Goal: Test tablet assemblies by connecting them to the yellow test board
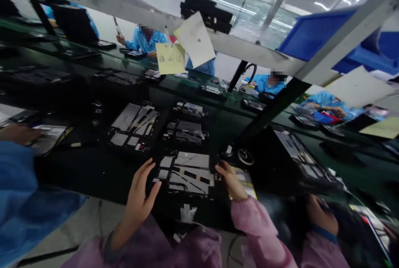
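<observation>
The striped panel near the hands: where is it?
The panel lies low centre in the head view, on the dark bench, between the left hand and right hand.

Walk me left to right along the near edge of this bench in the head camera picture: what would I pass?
A co-worker's hand in a blue sleeve → the person's left hand → an opened flat device with silver strips → the person's right hand → a co-worker's hand in a pink sleeve

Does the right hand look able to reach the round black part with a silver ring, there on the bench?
Probably yes. The right hand lies close to the round black part with a silver ring, and nothing seems to stand between them on the dark green bench. The flat yellow-edged paper sheet lies to one side.
</observation>
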### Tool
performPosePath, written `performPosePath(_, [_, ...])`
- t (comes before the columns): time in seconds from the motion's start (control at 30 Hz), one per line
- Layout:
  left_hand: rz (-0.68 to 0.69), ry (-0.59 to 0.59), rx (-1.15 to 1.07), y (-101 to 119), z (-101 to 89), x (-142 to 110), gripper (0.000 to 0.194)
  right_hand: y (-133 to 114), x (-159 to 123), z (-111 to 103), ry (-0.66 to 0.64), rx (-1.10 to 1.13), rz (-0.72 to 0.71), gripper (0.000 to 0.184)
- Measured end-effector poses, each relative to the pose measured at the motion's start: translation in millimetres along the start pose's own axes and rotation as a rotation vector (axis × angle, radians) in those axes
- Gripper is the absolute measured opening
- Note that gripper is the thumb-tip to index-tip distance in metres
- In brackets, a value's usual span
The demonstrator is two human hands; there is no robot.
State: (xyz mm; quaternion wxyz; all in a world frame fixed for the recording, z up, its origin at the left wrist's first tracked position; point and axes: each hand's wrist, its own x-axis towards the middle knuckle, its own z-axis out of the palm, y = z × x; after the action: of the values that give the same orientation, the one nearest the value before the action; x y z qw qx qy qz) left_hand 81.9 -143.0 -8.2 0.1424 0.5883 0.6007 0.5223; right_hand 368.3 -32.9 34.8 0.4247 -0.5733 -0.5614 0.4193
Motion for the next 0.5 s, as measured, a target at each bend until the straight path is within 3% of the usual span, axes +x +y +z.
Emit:
performPosePath(0.1, [0.123, -0.203, 0.175, -11.0, 1.1, -2.1, 0.044, 20.6, -3.1, 15.6, -0.099, -0.207, -0.066, 0.030])
performPosePath(0.23, [0.225, -0.408, 0.361, -22.2, 17.0, 13.2, 0.045, 18.6, -8.5, 15.6, 0.060, -0.565, -0.345, 0.033])
performPosePath(0.4, [0.371, -0.536, 0.463, -16.8, 30.9, 34.0, 0.039, 7.3, -41.9, 40.4, -0.270, -0.779, -0.572, 0.040])
performPosePath(0.5, [0.413, -0.583, 0.469, -8.1, 33.4, 39.6, 0.031, 6.0, -51.6, 59.4, -0.297, -0.925, -0.611, 0.048])
